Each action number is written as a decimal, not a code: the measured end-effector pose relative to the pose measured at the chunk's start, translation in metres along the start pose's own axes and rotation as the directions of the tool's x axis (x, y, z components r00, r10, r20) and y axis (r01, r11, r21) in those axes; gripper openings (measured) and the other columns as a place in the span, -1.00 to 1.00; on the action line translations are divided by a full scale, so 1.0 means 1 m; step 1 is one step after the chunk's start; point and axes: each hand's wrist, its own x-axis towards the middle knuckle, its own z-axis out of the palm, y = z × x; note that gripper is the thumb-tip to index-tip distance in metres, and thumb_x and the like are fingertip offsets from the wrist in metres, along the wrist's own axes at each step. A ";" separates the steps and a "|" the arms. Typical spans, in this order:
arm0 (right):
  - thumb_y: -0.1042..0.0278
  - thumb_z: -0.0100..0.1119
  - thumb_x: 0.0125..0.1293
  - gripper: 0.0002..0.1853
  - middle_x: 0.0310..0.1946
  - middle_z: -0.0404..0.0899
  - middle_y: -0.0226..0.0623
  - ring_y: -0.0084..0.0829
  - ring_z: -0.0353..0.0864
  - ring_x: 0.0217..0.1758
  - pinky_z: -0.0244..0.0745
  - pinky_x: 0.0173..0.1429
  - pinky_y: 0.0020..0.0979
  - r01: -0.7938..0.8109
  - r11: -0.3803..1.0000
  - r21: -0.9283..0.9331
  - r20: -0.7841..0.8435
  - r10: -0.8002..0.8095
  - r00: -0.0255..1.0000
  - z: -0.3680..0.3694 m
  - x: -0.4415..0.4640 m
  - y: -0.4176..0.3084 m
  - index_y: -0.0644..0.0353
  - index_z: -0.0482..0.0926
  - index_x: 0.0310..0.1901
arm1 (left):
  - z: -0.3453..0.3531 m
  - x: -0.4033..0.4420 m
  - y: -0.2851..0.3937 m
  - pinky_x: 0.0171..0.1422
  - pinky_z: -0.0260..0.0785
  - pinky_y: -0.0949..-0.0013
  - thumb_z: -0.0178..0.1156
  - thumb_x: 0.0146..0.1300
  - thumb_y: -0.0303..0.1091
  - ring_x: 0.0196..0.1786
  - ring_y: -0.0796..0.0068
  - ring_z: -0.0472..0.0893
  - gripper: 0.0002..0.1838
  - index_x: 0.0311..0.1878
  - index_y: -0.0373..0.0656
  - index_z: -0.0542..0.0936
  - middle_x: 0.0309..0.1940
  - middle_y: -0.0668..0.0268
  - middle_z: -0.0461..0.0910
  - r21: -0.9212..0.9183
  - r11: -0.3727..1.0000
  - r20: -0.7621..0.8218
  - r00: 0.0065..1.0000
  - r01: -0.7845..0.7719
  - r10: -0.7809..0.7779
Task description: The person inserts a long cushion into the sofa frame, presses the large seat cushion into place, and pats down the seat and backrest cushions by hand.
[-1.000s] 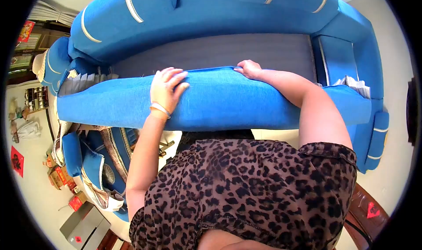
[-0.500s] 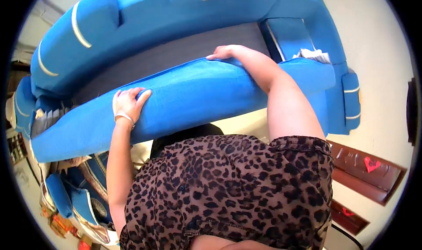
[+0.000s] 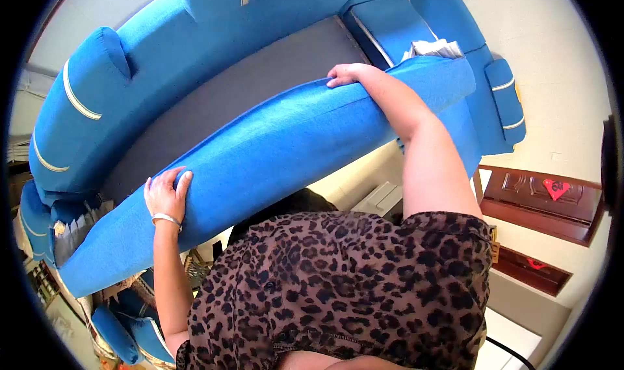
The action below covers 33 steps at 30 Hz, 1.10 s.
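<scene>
A long blue sofa seat cushion (image 3: 260, 155) spans the view in front of my body, lifted off the sofa base. My left hand (image 3: 168, 198) grips its upper edge left of the middle, with the fingers hooked over and the thumb on the near face. Further right, my right hand (image 3: 348, 75) holds the same edge, its fingertips curled over the fabric. Behind the cushion shows the grey base (image 3: 227, 93) of the blue sofa (image 3: 153, 51). Whitish folded material (image 3: 435, 48) sticks out at the cushion's right end.
Blue back pillows (image 3: 84, 93) with white trim line the sofa's back. At right, a seat section (image 3: 393, 25) and armrest (image 3: 506, 100) stand by the wall. Brown doors (image 3: 520, 194) with red decorations are at the right. More blue furniture (image 3: 133, 334) is at lower left.
The cushion now slants more steeply in view, its left end lower and its right end shifted left and up. Both hands keep their hold on the edge. The camera view has turned too.
</scene>
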 end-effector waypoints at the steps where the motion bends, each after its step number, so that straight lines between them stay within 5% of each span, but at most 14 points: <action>1: -0.08 0.14 0.40 -0.51 0.09 0.64 -0.15 -0.16 0.58 0.20 0.43 0.26 -0.12 0.013 0.999 -0.029 0.000 -0.013 1.000 -0.001 -0.001 -0.004 0.10 0.59 0.16 | 0.004 0.002 0.002 0.49 0.09 0.00 0.08 0.36 0.12 0.15 0.26 0.58 -0.58 0.02 0.08 0.71 -0.01 0.29 0.69 0.009 1.000 -0.012 1.000 -0.014 0.014; 7: -0.04 0.11 0.39 -0.61 -0.09 0.69 -0.12 -0.11 0.63 0.09 0.51 0.16 -0.06 0.193 0.882 -0.429 -0.018 -0.222 0.975 -0.004 -0.016 -0.037 0.08 0.66 -0.01 | 0.037 0.038 0.122 0.30 0.36 0.15 0.11 0.35 0.11 0.14 0.21 0.60 -0.50 0.25 0.10 0.59 0.03 0.25 0.67 -0.078 0.969 0.007 0.972 -0.235 0.236; 11: -0.08 0.07 0.39 -0.61 -0.19 0.71 -0.15 -0.12 0.68 -0.02 0.55 0.09 -0.06 0.307 0.864 -0.400 -0.109 -0.377 0.920 0.016 0.029 -0.010 0.05 0.72 -0.15 | 0.058 0.060 0.226 0.29 0.38 0.15 0.11 0.35 0.11 0.20 0.14 0.56 -0.42 0.36 0.10 0.48 0.16 0.17 0.59 -0.080 0.949 0.015 0.951 -0.306 0.308; 14: -0.05 0.08 0.37 -0.64 -0.18 0.72 -0.17 -0.15 0.68 -0.01 0.55 0.10 -0.09 0.300 0.888 -0.348 -0.182 -0.378 0.908 0.028 0.030 -0.006 0.01 0.74 -0.15 | 0.060 0.072 0.281 0.36 0.33 0.13 0.10 0.37 0.14 0.27 0.10 0.50 -0.36 0.37 -0.05 0.45 0.22 0.12 0.54 -0.147 0.968 0.180 0.957 -0.201 0.226; 18: -0.04 0.09 0.36 -0.65 -0.20 0.72 -0.19 -0.16 0.69 -0.01 0.55 0.07 -0.09 0.189 0.933 -0.305 -0.350 -0.294 0.889 0.001 0.016 -0.016 0.00 0.74 -0.19 | 0.066 0.119 0.269 0.52 0.17 0.14 0.05 0.31 0.36 0.41 0.05 0.39 -0.13 0.40 -0.22 0.39 0.35 -0.03 0.40 -0.378 0.913 0.432 0.843 -0.156 0.322; 21: -0.09 0.08 0.34 -0.64 -0.22 0.72 -0.21 -0.15 0.68 -0.03 0.55 0.06 -0.10 0.155 0.978 -0.141 -0.496 -0.206 0.843 -0.002 0.014 -0.022 -0.03 0.73 -0.22 | 0.071 0.161 0.237 0.56 0.09 0.05 0.17 -0.07 0.64 0.53 0.01 0.20 0.25 0.48 -0.23 0.27 0.46 -0.07 0.23 -0.158 0.984 0.674 0.737 0.082 0.047; 24: -0.13 0.06 0.36 -0.63 -0.22 0.72 -0.24 -0.16 0.67 -0.02 0.53 0.06 -0.09 0.145 0.988 0.061 -0.536 -0.090 0.839 -0.012 0.008 -0.028 -0.06 0.72 -0.20 | 0.096 0.189 0.196 0.56 0.04 -0.04 0.22 -0.17 0.67 0.51 -0.06 0.22 0.40 0.52 -0.32 0.11 0.46 -0.16 0.20 -0.085 0.968 0.796 0.601 0.236 -0.076; 27: -0.14 0.03 0.39 -0.61 -0.22 0.72 -0.25 -0.16 0.67 -0.03 0.51 0.06 -0.09 0.151 0.985 0.079 -0.535 -0.086 0.840 -0.019 0.006 -0.029 -0.05 0.71 -0.20 | 0.115 0.191 0.180 0.49 0.19 0.05 0.25 -0.15 0.64 0.42 0.05 0.37 0.33 0.44 -0.37 0.25 0.38 -0.09 0.34 -0.249 0.935 0.730 0.683 0.251 0.011; 29: -0.13 0.02 0.40 -0.61 -0.21 0.72 -0.25 -0.16 0.67 -0.02 0.51 0.05 -0.10 0.164 0.984 0.068 -0.501 -0.108 0.859 -0.019 0.003 -0.031 -0.05 0.71 -0.19 | 0.112 0.199 0.167 0.38 0.32 0.17 0.33 -0.15 0.57 0.26 0.20 0.52 0.25 0.35 -0.39 0.37 0.23 0.03 0.51 -0.342 0.833 0.881 0.457 0.435 0.123; 30: -0.12 0.01 0.41 -0.61 -0.19 0.72 -0.24 -0.14 0.65 0.01 0.50 0.08 -0.09 0.184 0.978 0.100 -0.504 -0.110 0.857 -0.018 0.001 -0.031 -0.03 0.71 -0.16 | 0.101 0.193 0.171 0.29 0.38 0.25 0.41 -0.14 0.47 0.10 0.31 0.59 0.15 0.26 -0.41 0.46 0.10 0.12 0.60 -0.449 0.771 0.851 0.479 0.451 0.216; 33: -0.16 -0.02 0.44 -0.54 -0.15 0.71 -0.20 -0.18 0.66 0.02 0.49 0.11 -0.13 0.228 0.967 0.117 -0.397 -0.165 0.903 -0.021 0.000 -0.031 0.05 0.70 -0.09 | 0.082 0.183 0.184 0.26 0.40 0.22 0.62 -0.24 0.18 0.04 0.33 0.61 -0.06 0.11 -0.37 0.59 -0.03 0.16 0.67 -0.488 0.826 0.799 0.526 0.283 0.291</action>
